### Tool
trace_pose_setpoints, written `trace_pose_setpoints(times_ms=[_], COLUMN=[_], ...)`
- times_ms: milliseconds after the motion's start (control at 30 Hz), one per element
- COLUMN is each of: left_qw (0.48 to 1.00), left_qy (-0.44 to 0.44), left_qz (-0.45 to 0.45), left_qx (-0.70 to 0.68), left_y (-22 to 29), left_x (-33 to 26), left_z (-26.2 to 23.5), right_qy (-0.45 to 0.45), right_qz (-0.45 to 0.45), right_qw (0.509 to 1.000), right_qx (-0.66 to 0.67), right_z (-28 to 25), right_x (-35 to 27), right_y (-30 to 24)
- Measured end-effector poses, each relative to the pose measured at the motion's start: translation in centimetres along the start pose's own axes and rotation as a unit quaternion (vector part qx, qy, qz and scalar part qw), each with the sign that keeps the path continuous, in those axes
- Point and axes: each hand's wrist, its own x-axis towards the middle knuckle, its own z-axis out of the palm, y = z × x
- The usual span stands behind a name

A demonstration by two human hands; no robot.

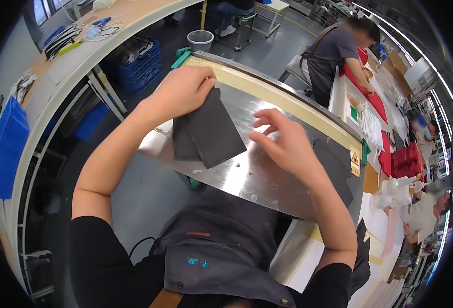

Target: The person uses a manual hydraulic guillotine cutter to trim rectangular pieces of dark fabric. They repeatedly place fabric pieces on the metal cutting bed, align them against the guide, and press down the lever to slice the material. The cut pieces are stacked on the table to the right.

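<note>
Presently mid-handling, as far as one frame allows. On the metal counter (275, 187), two dark sheets (219, 131) lie left of the middle, overlapping, their near corners fanned apart. Judged done: both sheets are on the counter and gathered in one hand. Judged left: they are neither squared to each other nor let go. A dark pile (342, 177) lies at the counter's right end, partly behind the right forearm; whether it is finished or waiting cannot be told.

Left hand (180, 92): fingers (206, 73) narrow, pinching the sheets' far edge. Right hand (283, 143): fingers (268, 114) spread, thumb well off the others, holding nothing; just right of the sheets, apart from them.

Counts, large to small:
- Metal counter: 1. Left counter (129, 33), wood-topped: 1.
- Co-workers: 3 on the right, the nearest (326, 61) at red cloth; 1 more at the far side, partly shown.
- Blue containers: 1 bin (8, 149) at far left, 1 basket (144, 66) under the left counter; another blue piece there, kind unclear.
- White bucket (201, 41): 1.
- Loose dark sheets: 2 seen; pile uncounted, layers not separable.
- Green clamps (365, 151) on the far edge: 2, one per end.
- Yellow label (355, 163): 1.
</note>
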Motion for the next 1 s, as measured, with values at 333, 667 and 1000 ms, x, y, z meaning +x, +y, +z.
trace_pose_setpoints(times_ms=[333, 667, 1000], left_qw=[0.997, 0.992, 0.964], left_qy=[0.067, 0.024, -0.134], left_qz=[-0.017, 0.118, 0.115], left_qx=[-0.022, 0.025, 0.198], left_y=[-1.4, 2.1, 6.2], left_x=[-6.5, -4.6, -4.1], left_z=[0.0, 0.6, 4.9], right_qy=[-0.073, 0.04, 0.067], right_qz=[0.028, 0.05, 0.016], right_qw=[0.974, 0.991, 0.998], right_qx=[0.211, 0.12, 0.015], right_z=[3.0, -1.6, -0.3], right_x=[4.2, -1.9, -2.1], right_y=[-0.2, 6.0, 6.3])
